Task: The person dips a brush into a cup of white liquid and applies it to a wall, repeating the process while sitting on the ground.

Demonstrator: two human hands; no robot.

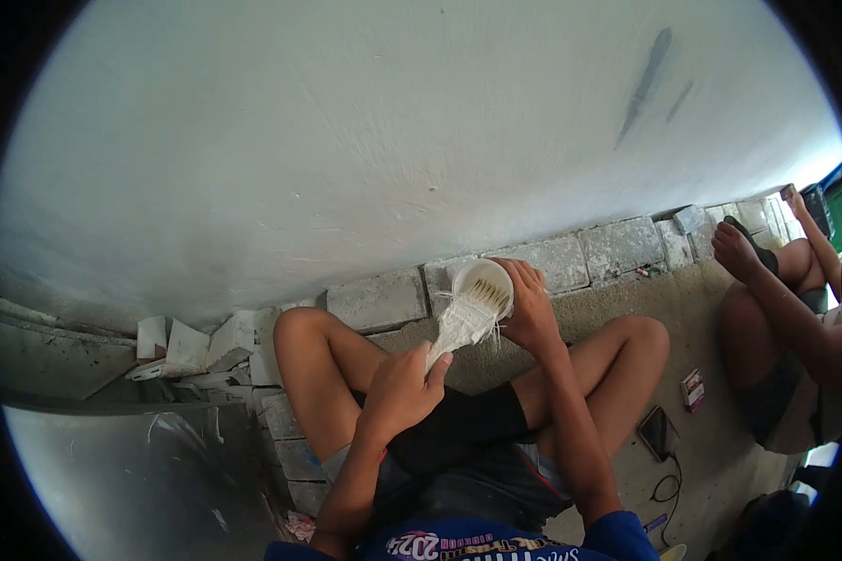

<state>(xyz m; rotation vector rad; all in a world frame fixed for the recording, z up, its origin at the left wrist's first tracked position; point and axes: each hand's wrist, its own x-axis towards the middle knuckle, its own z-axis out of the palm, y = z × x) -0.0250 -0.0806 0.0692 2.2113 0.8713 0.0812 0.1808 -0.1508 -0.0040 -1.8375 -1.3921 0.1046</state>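
Note:
My left hand (407, 393) is closed round the handle of a paintbrush (465, 321) thickly coated in white. The brush points up and away from me, its bristles at the mouth of a white cup (494, 268). Around the right side of that cup wraps my right hand (530, 304), holding it tilted with the opening towards me. Some stray bristles stick out at the brush's sides. How much is in the cup is hidden by the brush.
A white-painted wall (346, 140) rises ahead, with grey paving blocks (377, 300) along its foot. Broken blocks (185, 347) and a metal sheet (140, 467) lie left. At right are a seated person (767, 327), a phone (660, 433) with a cable, and a small box (692, 390).

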